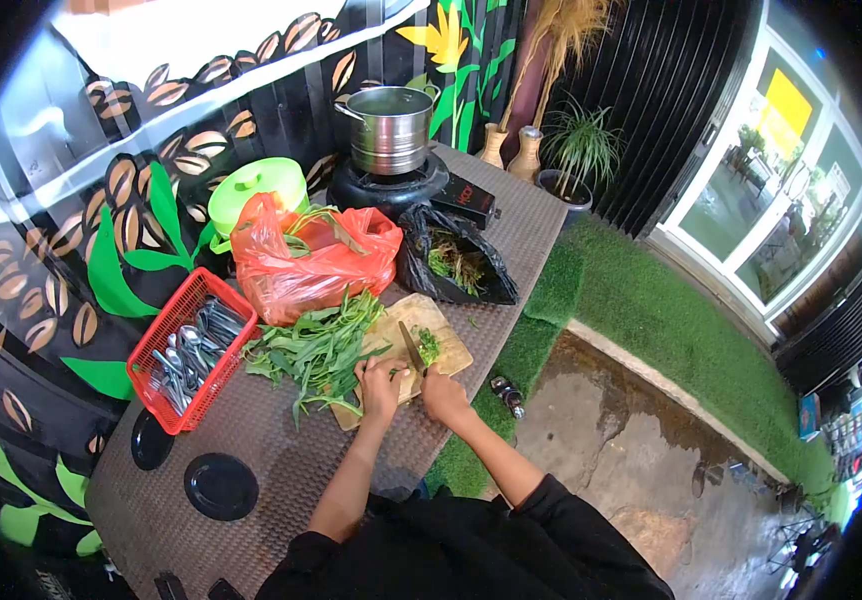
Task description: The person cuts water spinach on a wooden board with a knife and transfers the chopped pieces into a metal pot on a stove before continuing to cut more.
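Note:
A wooden cutting board lies on the brown woven-textured table. My right hand is closed round the handle of a knife, whose blade points away from me over the board. Just right of the blade sits a small heap of chopped greens. My left hand rests on the board left of the knife, its fingers bent and pressed down; what is under them is too small to make out. Long leafy greens spread from the board's left part onto the table.
Beyond the board are a red plastic bag, a black bag with plant scraps and a steel pot on a stove. Leftward stand a red cutlery basket, a green lidded container and two black plates.

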A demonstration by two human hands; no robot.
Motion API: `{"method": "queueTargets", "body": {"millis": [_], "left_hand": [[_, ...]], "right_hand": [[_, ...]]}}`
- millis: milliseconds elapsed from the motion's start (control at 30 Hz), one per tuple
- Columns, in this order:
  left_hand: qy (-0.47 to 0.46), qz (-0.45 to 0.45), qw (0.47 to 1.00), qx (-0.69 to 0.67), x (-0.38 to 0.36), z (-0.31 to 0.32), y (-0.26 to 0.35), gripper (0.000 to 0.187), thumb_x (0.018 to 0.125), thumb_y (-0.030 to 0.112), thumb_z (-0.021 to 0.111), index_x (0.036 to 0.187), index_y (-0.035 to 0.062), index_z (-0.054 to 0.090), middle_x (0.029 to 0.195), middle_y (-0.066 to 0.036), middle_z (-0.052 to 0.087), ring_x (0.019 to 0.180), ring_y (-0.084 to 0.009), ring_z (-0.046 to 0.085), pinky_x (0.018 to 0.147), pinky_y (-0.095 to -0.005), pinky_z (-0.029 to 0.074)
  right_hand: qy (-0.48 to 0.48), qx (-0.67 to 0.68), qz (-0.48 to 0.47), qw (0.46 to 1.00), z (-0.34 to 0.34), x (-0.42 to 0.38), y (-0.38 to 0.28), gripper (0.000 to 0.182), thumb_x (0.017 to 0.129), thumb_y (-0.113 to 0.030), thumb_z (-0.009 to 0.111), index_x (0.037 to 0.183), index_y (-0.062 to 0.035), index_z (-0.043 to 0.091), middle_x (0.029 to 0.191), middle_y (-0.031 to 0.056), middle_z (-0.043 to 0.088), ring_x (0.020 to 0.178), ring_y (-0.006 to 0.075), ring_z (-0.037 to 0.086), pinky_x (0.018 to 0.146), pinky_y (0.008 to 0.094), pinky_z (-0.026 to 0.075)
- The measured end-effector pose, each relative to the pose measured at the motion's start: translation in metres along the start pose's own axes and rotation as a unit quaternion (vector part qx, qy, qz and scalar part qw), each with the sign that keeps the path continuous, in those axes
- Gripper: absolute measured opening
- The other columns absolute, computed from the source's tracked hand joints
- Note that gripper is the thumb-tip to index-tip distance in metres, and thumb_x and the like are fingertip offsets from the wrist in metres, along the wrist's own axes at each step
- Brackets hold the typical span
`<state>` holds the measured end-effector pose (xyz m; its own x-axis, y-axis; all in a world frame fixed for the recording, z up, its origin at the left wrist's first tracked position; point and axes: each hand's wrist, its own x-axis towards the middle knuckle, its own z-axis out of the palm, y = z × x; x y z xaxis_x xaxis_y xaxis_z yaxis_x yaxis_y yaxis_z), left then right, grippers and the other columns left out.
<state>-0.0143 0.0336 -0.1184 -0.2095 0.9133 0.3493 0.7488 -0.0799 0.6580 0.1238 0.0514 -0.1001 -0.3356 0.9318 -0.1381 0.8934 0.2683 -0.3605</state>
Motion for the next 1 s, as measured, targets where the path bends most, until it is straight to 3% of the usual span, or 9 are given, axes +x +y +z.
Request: {"method": "queueTargets", "body": {"millis": [67, 233, 367, 467, 533, 733, 867, 933, 1000], "left_hand": [[0.0, -0.017, 1.0, -0.012, 0.0, -0.001, 0.001, 0.007, 0.077, 0.011, 0.069, 0.082, 0.0072, 0.07, 0.091, -0.006, 0.063, 0.095, -0.024, 0.053, 0.095, -0.0393, 0.03], [0.028, 0.036, 0.999, -0.006, -0.001, 0.009, -0.006, 0.01, 0.077, 0.011, 0.068, 0.086, 0.0068, 0.071, 0.088, -0.007, 0.062, 0.095, -0.0247, 0.052, 0.093, -0.0376, 0.033], [0.029, 0.068, 0.997, 0.01, -0.007, 0.003, -0.003, 0.012, 0.078, 0.012, 0.067, 0.087, 0.0067, 0.071, 0.089, -0.006, 0.062, 0.096, -0.0246, 0.051, 0.094, -0.0388, 0.032], [0.023, 0.056, 0.998, 0.021, -0.002, 0.003, -0.008, 0.011, 0.078, 0.012, 0.066, 0.087, 0.0069, 0.07, 0.09, -0.006, 0.062, 0.096, -0.0248, 0.051, 0.094, -0.04, 0.031], [0.013, 0.041, 0.999, 0.022, 0.0, 0.005, -0.006, 0.008, 0.078, 0.013, 0.066, 0.084, 0.0075, 0.069, 0.091, -0.007, 0.062, 0.097, -0.025, 0.051, 0.094, -0.0405, 0.031], [-0.009, -0.017, 1.0, 0.006, 0.005, 0.005, -0.007, 0.009, 0.073, 0.009, 0.07, 0.081, 0.0086, 0.069, 0.088, -0.005, 0.065, 0.095, -0.0246, 0.052, 0.092, -0.0403, 0.032], [-0.047, -0.066, 0.996, -0.036, 0.013, 0.0, -0.009, 0.011, 0.069, 0.01, 0.074, 0.078, 0.0087, 0.069, 0.086, -0.005, 0.065, 0.092, -0.0244, 0.053, 0.089, -0.0385, 0.034], [-0.025, -0.041, 0.999, -0.023, 0.006, 0.002, -0.009, 0.011, 0.069, 0.01, 0.074, 0.078, 0.0074, 0.07, 0.086, -0.006, 0.065, 0.092, -0.0257, 0.053, 0.09, -0.0394, 0.035], [0.02, 0.015, 1.0, 0.007, 0.004, 0.001, -0.009, 0.01, 0.07, 0.011, 0.073, 0.079, 0.006, 0.07, 0.087, -0.008, 0.064, 0.094, -0.0271, 0.052, 0.092, -0.0412, 0.035]], "right_hand": [[0.001, 0.011, -0.001, 1.0, 0.002, -0.004, -0.007, 0.034, 0.084, -0.013, 0.05, 0.109, 0.0079, 0.042, 0.082, 0.026, 0.065, 0.075, 0.0384, 0.067, 0.064, 0.0472, 0.054], [0.015, 0.036, 0.086, 0.996, 0.017, -0.017, -0.027, 0.025, 0.086, -0.014, 0.047, 0.103, 0.0045, 0.044, 0.085, 0.0276, 0.064, 0.076, 0.0378, 0.067, 0.063, 0.0473, 0.054], [0.034, 0.034, 0.024, 0.999, 0.021, -0.004, -0.012, 0.029, 0.088, -0.015, 0.044, 0.108, 0.0064, 0.042, 0.08, 0.0257, 0.065, 0.074, 0.0367, 0.067, 0.061, 0.0457, 0.055], [0.045, 0.036, 0.008, 0.998, 0.022, -0.008, -0.016, 0.031, 0.088, -0.014, 0.044, 0.11, 0.0068, 0.041, 0.077, 0.0243, 0.065, 0.072, 0.036, 0.068, 0.058, 0.0439, 0.055], [0.04, 0.009, 0.067, 0.997, 0.029, -0.021, -0.027, 0.029, 0.089, -0.015, 0.044, 0.108, 0.0062, 0.043, 0.076, 0.0235, 0.065, 0.07, 0.0364, 0.067, 0.057, 0.0442, 0.055], [0.037, 0.018, 0.019, 0.999, 0.01, -0.002, -0.025, 0.02, 0.087, -0.01, 0.046, 0.103, 0.0028, 0.044, 0.08, 0.0239, 0.066, 0.073, 0.0353, 0.068, 0.06, 0.0422, 0.056], [0.035, 0.016, 0.079, 0.996, 0.028, -0.009, -0.027, 0.021, 0.086, -0.011, 0.048, 0.101, 0.0028, 0.044, 0.075, 0.0226, 0.065, 0.071, 0.038, 0.066, 0.06, 0.0454, 0.054], [0.049, 0.029, 0.02, 0.998, 0.021, 0.003, -0.021, 0.023, 0.086, -0.012, 0.049, 0.102, 0.0032, 0.043, 0.076, 0.023, 0.065, 0.073, 0.0393, 0.066, 0.063, 0.0468, 0.054], [0.038, 0.038, 0.025, 0.998, 0.018, 0.005, -0.02, 0.025, 0.086, -0.013, 0.049, 0.104, 0.0037, 0.042, 0.077, 0.023, 0.065, 0.074, 0.0399, 0.066, 0.065, 0.0472, 0.054]]}}
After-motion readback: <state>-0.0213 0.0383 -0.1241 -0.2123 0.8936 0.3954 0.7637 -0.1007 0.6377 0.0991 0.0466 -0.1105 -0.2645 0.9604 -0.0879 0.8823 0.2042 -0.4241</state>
